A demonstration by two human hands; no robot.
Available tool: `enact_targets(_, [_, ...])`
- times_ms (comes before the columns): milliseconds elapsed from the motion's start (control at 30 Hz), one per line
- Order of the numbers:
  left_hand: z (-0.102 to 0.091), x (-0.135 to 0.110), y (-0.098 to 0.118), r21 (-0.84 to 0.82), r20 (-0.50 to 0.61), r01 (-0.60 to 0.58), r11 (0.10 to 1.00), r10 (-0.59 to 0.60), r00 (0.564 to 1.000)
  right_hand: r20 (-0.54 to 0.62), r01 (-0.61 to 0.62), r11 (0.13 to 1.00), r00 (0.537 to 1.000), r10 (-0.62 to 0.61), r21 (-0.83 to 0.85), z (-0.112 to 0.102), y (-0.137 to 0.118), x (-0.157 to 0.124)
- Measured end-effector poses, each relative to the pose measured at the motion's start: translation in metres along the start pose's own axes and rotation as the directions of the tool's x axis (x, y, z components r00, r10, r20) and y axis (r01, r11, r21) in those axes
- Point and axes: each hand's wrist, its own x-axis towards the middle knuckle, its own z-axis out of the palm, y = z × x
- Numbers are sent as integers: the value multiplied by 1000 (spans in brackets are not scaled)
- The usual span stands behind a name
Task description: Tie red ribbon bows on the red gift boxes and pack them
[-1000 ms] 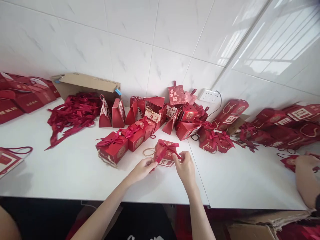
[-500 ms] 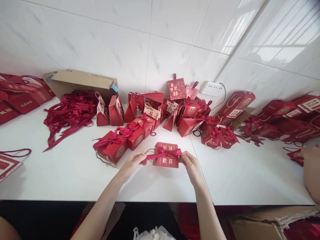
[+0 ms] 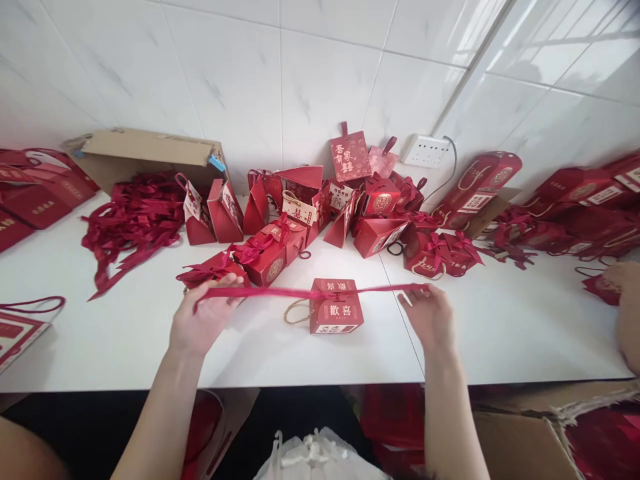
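Observation:
A small red gift box (image 3: 336, 309) with gold characters and a rope handle stands on the white table (image 3: 125, 347) in front of me. A red ribbon (image 3: 280, 292) runs across its top, stretched tight to both sides. My left hand (image 3: 203, 320) is closed on the ribbon's left end, out to the left of the box. My right hand (image 3: 430, 317) pinches the right end, out to the right. Both hands hover just above the table, well apart from the box.
Behind the box lie finished boxes with bows (image 3: 265, 257) and a heap of red boxes and bags (image 3: 370, 207). Loose red ribbons (image 3: 133, 220) spill from a cardboard box (image 3: 145, 153) at the back left. Another person's hand (image 3: 623, 280) shows at the right edge. A wall socket (image 3: 425, 150) sits behind.
My hands were close beside the box, on the ribbon at its top. They have moved far apart, left and right, drawing the ribbon out tight across the box.

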Motion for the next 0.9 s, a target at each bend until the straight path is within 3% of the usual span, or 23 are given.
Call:
enact_targets(67, [19,3,14,-37,55,-74,997,76,996,67,59,998,996,-59,-8,7,-17,5])
enact_targets(167, [67,11,23,-11,246,-109,994,109,963,230,151,988,962,-145,-11,41,-36,8])
enact_targets(300, [136,13,21,165,517,-197,967,85,852,378,211,978,906,-192,-9,95,-44,3])
enact_targets(367, [153,10,20,206,615,-224,953,52,787,445,233,972,871,-207,-6,104,-46,-1])
enact_targets(433, [154,12,23,220,625,-224,950,39,779,543,239,971,817,-194,-13,94,-51,-2])
enact_targets(567, [126,22,24,213,476,-291,933,161,864,814,222,969,579,-39,-112,45,-58,8])
enact_targets(600, [120,23,19,275,486,-330,903,166,858,824,245,957,567,-10,-157,38,-56,12])
enact_targets(700, [110,15,-11,569,616,-454,686,11,788,757,454,816,653,-30,-358,38,-36,23])
enact_targets(733, [109,9,-24,649,637,-507,567,-40,770,759,544,730,649,-53,-414,44,-26,26])
enact_targets(833, [104,-7,-52,749,656,-630,207,-94,749,844,707,562,535,-28,-430,60,2,25])
enact_targets(900, [97,-10,-57,733,675,-680,20,-147,723,857,735,507,516,13,-451,63,11,19])
